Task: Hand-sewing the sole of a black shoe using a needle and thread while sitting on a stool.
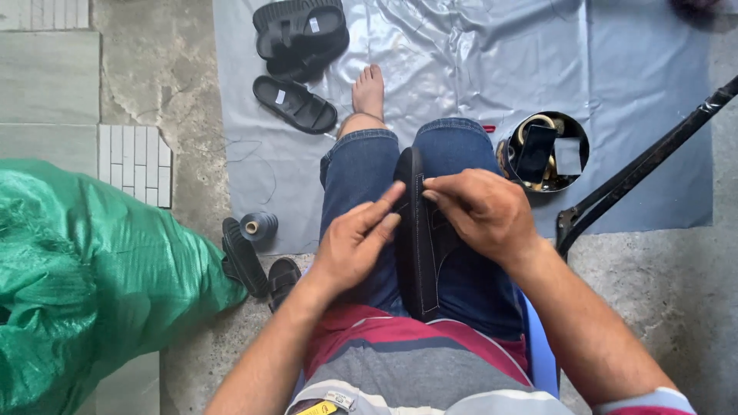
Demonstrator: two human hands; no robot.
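Head view: we are sitting with a black sandal (416, 238) standing on edge between our jeans-clad thighs, its sole turned left and a line of pale stitching running along the rim. Our left hand (355, 238) is resting against the sole's side, fingers stretched out and touching it rather than gripping. Our right hand (483, 211) is pinching at the top edge of the sandal with thumb and fingertips; whether a needle or thread is sitting in that pinch we cannot tell.

Around us, a grey sheet (461, 61) is covering the floor ahead, and our bare foot (369, 91) is lying on it. Two more black sandals (300, 34) are stacked at the sheet's far edge, with a single one (295, 104) just beside them. A spool (259, 226) of grey thread is standing at the sheet's near left corner, next to further sandals (246, 257) on the concrete. A round tin (543, 151) of odds and ends is sitting near our right knee. A green sack (92, 269) is filling the left side, and a black metal bar (646, 161) is slanting in at right.
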